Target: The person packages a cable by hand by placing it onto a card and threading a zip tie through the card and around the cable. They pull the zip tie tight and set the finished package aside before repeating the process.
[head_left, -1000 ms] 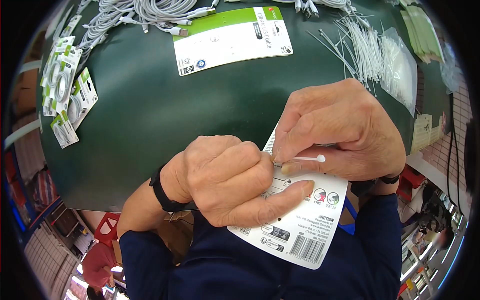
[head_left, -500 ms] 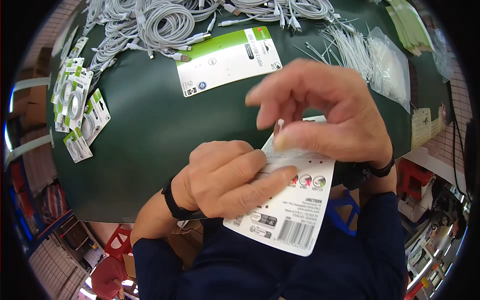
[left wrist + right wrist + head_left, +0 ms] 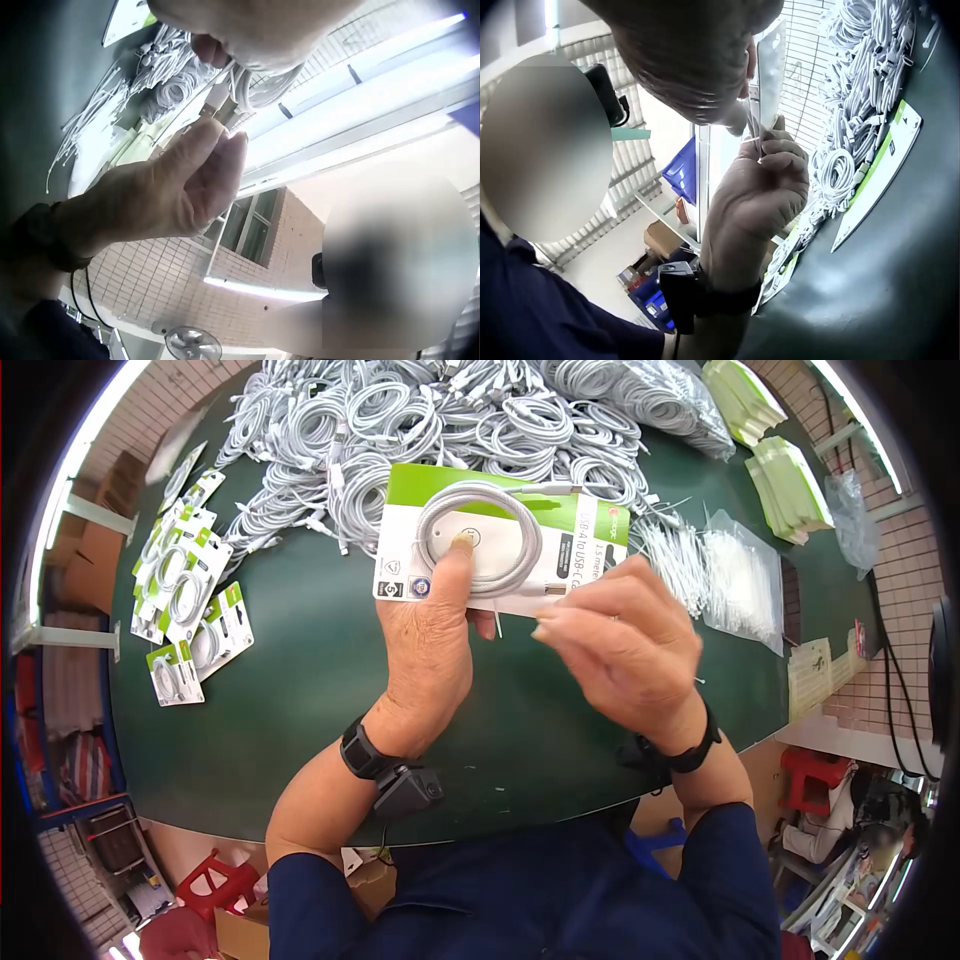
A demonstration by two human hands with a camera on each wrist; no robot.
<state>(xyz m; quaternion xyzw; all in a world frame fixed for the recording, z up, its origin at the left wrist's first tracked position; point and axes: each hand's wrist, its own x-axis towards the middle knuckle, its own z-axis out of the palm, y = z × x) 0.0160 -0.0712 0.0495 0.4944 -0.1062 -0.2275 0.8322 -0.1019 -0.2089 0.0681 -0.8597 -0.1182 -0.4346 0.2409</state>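
Note:
Over the table, my left hand [image 3: 430,640] holds a white-and-green packaging card [image 3: 400,525], thumb on its printed front and fingers behind. A grey coiled USB cable [image 3: 530,545] lies against that front, its metal plug [image 3: 555,589] near the lower right. Below the card's bottom edge, beside the left fingers, sticks out a thin white cable tie end [image 3: 499,622]. My right hand [image 3: 640,645] is just off the card's lower right corner, fingers loosely bent. Nothing shows between the thumb and fingertips of the right hand [image 3: 176,184] in the left wrist view.
Coiled grey cables [image 3: 330,435] heap across the back of the green table [image 3: 300,760]. Finished carded cables [image 3: 190,595] lie at left. Loose cable ties [image 3: 670,565] and a bag of ties [image 3: 740,585] lie at right, with stacked cards [image 3: 790,485] beyond. Another card [image 3: 885,169] lies on the table.
The held card has turned from its printed back to its front and risen farther over the table, showing the coiled cable. The right hand no longer pinches the cable tie. The head view has tilted up.

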